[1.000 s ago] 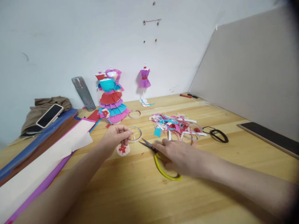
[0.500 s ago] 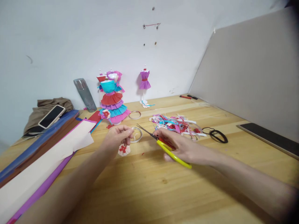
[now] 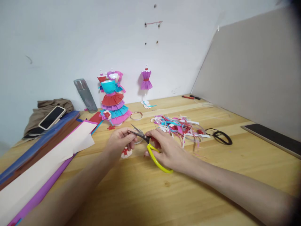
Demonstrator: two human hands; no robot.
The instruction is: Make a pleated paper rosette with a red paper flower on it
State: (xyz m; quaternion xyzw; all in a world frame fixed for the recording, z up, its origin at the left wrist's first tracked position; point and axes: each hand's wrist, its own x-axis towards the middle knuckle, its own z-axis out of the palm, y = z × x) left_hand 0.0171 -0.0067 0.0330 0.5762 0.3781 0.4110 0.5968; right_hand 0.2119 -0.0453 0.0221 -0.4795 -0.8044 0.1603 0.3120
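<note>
My right hand (image 3: 162, 147) grips yellow-handled scissors (image 3: 158, 161), their dark blades parted and pointing left. The blade tips reach the fingers of my left hand (image 3: 123, 139), which are closed in a pinch. Whatever is between those fingers is too small to make out. Just below them on the table lies a white paper rosette with a red centre (image 3: 126, 153), partly covered by the hand. A roll of tape (image 3: 138, 138) is behind the blades, mostly hidden. Beyond the left hand is a small red paper flower (image 3: 111, 128).
Behind stand a tiered paper dress (image 3: 113, 100), a small purple dress on a stand (image 3: 146, 80) and a grey bottle (image 3: 86, 95). Paper scraps (image 3: 176, 125) and a black cord loop (image 3: 222, 137) lie right. Paper sheets (image 3: 54, 160) and a phone (image 3: 52, 117) lie left.
My right hand has moved left with the scissors, bringing the blades to the left fingertips. My left hand has stayed almost in place, still pinching.
</note>
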